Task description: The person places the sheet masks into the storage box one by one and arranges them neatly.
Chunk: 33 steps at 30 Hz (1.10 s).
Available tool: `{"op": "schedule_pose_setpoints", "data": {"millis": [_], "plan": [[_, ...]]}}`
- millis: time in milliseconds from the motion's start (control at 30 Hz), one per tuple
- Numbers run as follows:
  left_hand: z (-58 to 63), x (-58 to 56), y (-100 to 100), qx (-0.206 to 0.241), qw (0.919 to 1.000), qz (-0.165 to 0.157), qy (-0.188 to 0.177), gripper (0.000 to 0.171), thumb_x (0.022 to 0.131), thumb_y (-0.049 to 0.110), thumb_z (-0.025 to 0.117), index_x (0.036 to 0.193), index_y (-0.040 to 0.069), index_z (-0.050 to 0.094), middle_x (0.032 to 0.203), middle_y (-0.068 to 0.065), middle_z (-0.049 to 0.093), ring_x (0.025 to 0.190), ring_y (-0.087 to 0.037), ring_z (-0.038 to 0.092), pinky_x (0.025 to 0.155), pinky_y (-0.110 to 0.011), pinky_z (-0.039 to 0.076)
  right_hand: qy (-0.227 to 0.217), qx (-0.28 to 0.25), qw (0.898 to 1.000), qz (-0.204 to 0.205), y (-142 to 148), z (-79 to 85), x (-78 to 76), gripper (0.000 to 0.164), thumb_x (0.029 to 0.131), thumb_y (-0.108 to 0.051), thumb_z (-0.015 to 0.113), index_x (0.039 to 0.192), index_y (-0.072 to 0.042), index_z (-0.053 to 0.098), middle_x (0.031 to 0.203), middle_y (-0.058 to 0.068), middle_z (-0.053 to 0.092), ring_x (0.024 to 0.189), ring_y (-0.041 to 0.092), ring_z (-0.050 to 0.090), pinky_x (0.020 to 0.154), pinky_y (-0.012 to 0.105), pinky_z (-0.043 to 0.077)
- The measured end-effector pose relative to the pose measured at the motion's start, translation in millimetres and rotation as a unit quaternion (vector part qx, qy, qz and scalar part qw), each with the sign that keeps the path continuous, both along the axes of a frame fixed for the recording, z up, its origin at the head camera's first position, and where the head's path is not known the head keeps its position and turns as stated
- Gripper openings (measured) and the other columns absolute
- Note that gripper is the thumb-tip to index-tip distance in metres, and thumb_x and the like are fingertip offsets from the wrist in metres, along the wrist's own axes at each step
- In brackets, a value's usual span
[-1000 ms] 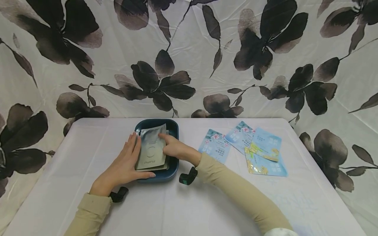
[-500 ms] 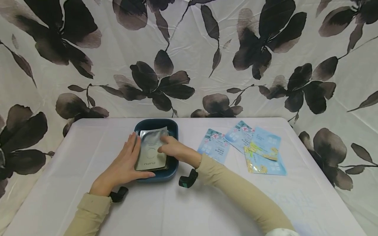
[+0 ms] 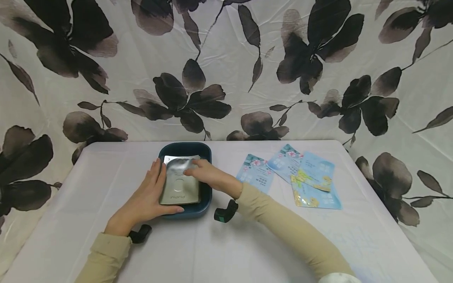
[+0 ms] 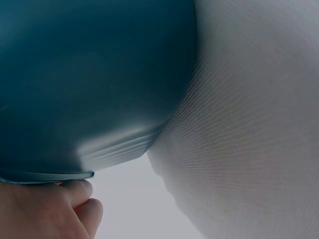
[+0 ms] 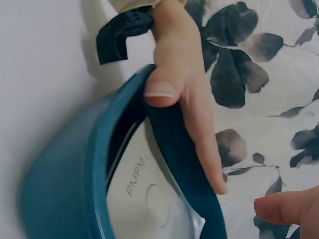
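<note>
A dark blue basin (image 3: 198, 212) stands near the back edge of the table. In it lies a silvery-green foil sheet mask packet (image 3: 179, 188) printed PMPM, flat atop other packets that are mostly hidden. My left hand (image 3: 143, 200) rests along the basin's left rim with straight fingers, its thumb at the front rim. The right wrist view also shows the left hand (image 5: 179, 64) at that rim. My right hand (image 3: 211, 175) reaches over the right rim, its fingers touching the upper right of the packet. Part of the right hand (image 5: 289, 206) enters the right wrist view.
Several light blue packets (image 3: 255, 173) lie on the right of the white table (image 3: 219, 255), some overlapping. A floral cloth (image 3: 240, 70) hangs behind the table. Each wrist bears a black camera mount (image 3: 225, 212).
The packet's top end has come down into the basin, so it lies squarer on the pile. My right hand's pointing finger has given way to fingers lying lower on the packet. The left hand stays put.
</note>
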<state>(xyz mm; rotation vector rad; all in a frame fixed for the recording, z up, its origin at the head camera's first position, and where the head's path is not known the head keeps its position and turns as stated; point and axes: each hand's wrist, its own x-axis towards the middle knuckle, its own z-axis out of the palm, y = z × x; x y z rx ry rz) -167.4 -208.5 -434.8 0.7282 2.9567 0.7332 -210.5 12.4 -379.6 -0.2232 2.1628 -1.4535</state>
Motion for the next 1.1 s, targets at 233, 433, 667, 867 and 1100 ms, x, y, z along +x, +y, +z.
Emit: {"op": "schedule_pose_setpoints", "data": {"millis": [233, 433, 667, 867, 1100], "plan": [[1.2, 1.2, -1, -0.003, 1.0, 0.004, -0.005, 0.14, 0.07, 0.071, 0.076, 0.157, 0.003, -0.01, 0.162, -0.022, -0.015, 0.149, -0.042, -0.009, 0.118, -0.06, 0.01, 0.005, -0.01, 1.0, 0.015, 10, 7.6, -4.9, 0.061, 0.101, -0.025, 0.055, 0.153, 0.0, 0.032, 0.159, 0.017, 0.028, 0.146, 0.03, 0.028, 0.116, 0.048, 0.029], [0.2, 0.9, -2, -0.003, 1.0, 0.007, -0.007, 0.141, 0.068, 0.073, 0.076, 0.157, 0.003, -0.009, 0.163, -0.021, -0.015, 0.149, -0.04, -0.01, 0.118, -0.06, 0.01, 0.019, -0.025, 0.999, 0.02, 24, 15.9, -9.3, 0.053, 0.103, -0.022, 0.053, 0.148, 0.001, 0.038, 0.15, 0.021, 0.039, 0.136, 0.034, 0.042, 0.109, 0.043, 0.041], [-1.2, 1.2, -3, -0.002, 0.9999, 0.01, -0.002, 0.141, 0.068, 0.073, 0.076, 0.157, 0.003, -0.009, 0.163, -0.021, -0.015, 0.149, -0.04, -0.01, 0.118, -0.059, 0.009, 0.036, -0.02, 0.999, -0.011, 49, 19.3, -18.5, 0.051, 0.103, -0.021, 0.054, 0.147, 0.001, 0.039, 0.141, 0.02, 0.051, 0.128, 0.037, 0.051, 0.103, 0.044, 0.046], [-2.3, 1.7, -2, 0.002, 1.0, 0.007, 0.002, 0.141, 0.069, 0.072, 0.076, 0.157, 0.004, -0.009, 0.163, -0.022, -0.014, 0.15, -0.041, -0.008, 0.119, -0.057, 0.008, 0.051, -0.004, 0.997, -0.049, 85, 20.9, -28.5, 0.05, 0.102, -0.024, 0.055, 0.145, -0.002, 0.041, 0.14, 0.019, 0.052, 0.129, 0.037, 0.049, 0.104, 0.043, 0.045], [-2.5, 0.8, -1, -0.001, 1.0, 0.008, 0.004, 0.143, 0.066, 0.074, 0.076, 0.157, 0.005, -0.009, 0.163, -0.021, -0.014, 0.15, -0.04, -0.008, 0.12, -0.056, 0.008, 0.068, -0.001, 0.993, -0.095, 136, 19.8, -37.2, 0.048, 0.104, -0.021, 0.05, 0.146, 0.0, 0.039, 0.143, 0.021, 0.046, 0.13, 0.038, 0.047, 0.109, 0.052, 0.038]]}}
